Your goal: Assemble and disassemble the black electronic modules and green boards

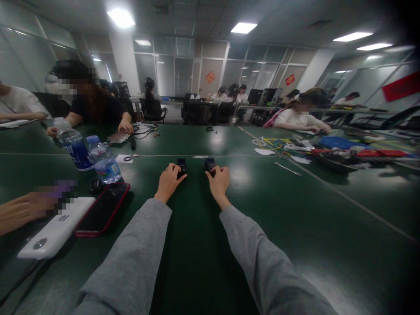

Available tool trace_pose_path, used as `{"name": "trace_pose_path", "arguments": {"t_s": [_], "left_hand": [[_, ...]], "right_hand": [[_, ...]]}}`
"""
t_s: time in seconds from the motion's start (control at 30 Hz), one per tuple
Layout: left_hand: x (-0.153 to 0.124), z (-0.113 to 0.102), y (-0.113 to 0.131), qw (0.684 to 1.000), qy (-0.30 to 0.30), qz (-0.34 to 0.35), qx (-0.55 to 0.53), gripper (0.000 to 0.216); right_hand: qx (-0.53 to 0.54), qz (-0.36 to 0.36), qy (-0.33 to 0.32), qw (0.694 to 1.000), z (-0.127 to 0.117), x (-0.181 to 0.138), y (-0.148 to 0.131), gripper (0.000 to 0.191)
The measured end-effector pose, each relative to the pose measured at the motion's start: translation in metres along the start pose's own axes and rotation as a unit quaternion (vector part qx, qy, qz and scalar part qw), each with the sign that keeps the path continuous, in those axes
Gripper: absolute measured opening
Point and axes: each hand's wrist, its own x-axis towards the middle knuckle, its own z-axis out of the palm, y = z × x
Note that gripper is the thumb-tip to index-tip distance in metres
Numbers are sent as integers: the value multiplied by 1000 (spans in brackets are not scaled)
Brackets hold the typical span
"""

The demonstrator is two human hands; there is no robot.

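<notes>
My left hand rests on the green table with its fingers closed round the near end of a small black device. My right hand grips a second small black device in the same way. Both devices are boxy, with a darker screen-like panel at the far end. They stand side by side with a narrow strip of table between them. My fingers cover their near parts, and their exact kind is too small to make out.
To the left are water bottles, a red-cased phone, a white power bank and another person's hand. A wrench lies to the right, before a heap of cables and tools. People sit across the table.
</notes>
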Motion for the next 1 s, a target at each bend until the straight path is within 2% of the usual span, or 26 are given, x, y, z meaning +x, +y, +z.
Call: {"name": "trace_pose_path", "arguments": {"t_s": [0.13, 0.33, 0.43, 0.67, 1.0], "left_hand": [[0, 2, -1, 999, 20, 13, -31, 50], [0, 10, -3, 997, -23, 52, -54, 64], [0, 14, -1, 997, -43, 44, -54, 67], [0, 20, 11, 996, -58, -25, -63, 72], [1, 20, 14, 996, -48, -35, -65, 55]], "right_hand": [[7, 7, 14, 1000, 2, 0, 0, 30], [37, 8, -33, 999, 9, -3, 3, 50], [48, 16, -53, 997, 11, -4, 3, 51], [51, 27, -72, 996, 8, -4, 1, 49], [68, 17, -75, 995, 8, -5, 1, 46]]}}
